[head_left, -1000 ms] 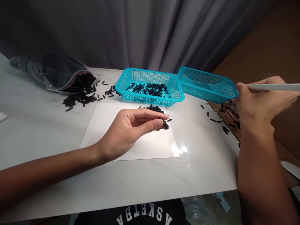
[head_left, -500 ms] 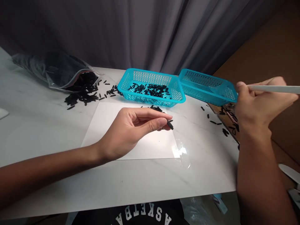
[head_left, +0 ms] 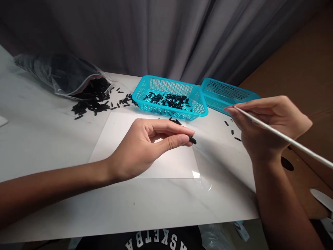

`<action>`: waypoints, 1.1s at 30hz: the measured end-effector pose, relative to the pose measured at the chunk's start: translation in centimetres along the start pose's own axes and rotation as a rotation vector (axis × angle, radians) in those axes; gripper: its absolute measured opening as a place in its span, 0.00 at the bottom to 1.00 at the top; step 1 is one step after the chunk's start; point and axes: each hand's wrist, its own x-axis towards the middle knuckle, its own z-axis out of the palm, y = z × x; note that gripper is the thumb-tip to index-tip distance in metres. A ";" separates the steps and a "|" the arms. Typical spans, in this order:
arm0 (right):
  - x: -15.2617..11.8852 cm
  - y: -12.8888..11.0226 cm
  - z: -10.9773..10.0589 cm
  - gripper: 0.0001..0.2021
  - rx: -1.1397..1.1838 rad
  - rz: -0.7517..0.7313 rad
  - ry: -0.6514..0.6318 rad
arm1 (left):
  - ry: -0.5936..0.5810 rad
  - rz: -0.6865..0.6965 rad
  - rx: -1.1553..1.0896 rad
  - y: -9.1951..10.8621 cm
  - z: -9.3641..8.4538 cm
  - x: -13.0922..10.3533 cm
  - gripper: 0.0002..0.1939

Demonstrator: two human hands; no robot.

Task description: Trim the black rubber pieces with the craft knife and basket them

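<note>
Pinches at least one small black piece [head_left: 193, 140] in the left hand [head_left: 145, 152], with thumb and fingers nearly together, near the right edge of a white sheet [head_left: 156, 170]. Grips a thin white stick [head_left: 310, 152] in the right hand [head_left: 265, 142], with thumb and fingertips closed near its far end. Beyond the sheet, in the left turquoise basket [head_left: 199, 99]: a loose layer of loose black pieces [head_left: 173, 100]. Just beside it, partly hidden behind the right hand: the right turquoise basket [head_left: 215, 102]. At far left, a clear zip bag [head_left: 67, 74] on its side, full of like pieces and spilling through its open mouth toward the left basket. Along the far edge, a grey curtain [head_left: 166, 38]; at right, a brown panel [head_left: 307, 62]. Between sheet and near edge, a wide strip of white tabletop [head_left: 166, 205]; between the two hands, an open gap.
</note>
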 end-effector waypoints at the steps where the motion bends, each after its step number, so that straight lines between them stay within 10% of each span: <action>1: -0.5 -0.9 0.3 0.11 0.080 0.014 -0.024 | 0.002 0.006 0.004 0.0 0.0 0.0 0.05; 13: -2.3 -6.5 1.6 0.06 0.255 -0.082 -0.577 | -0.024 -0.036 -0.037 -0.4 -0.1 0.1 0.04; 33: -2.7 -6.3 1.8 0.15 0.171 -0.324 -0.383 | 0.100 0.338 0.359 -0.8 -0.5 0.0 0.05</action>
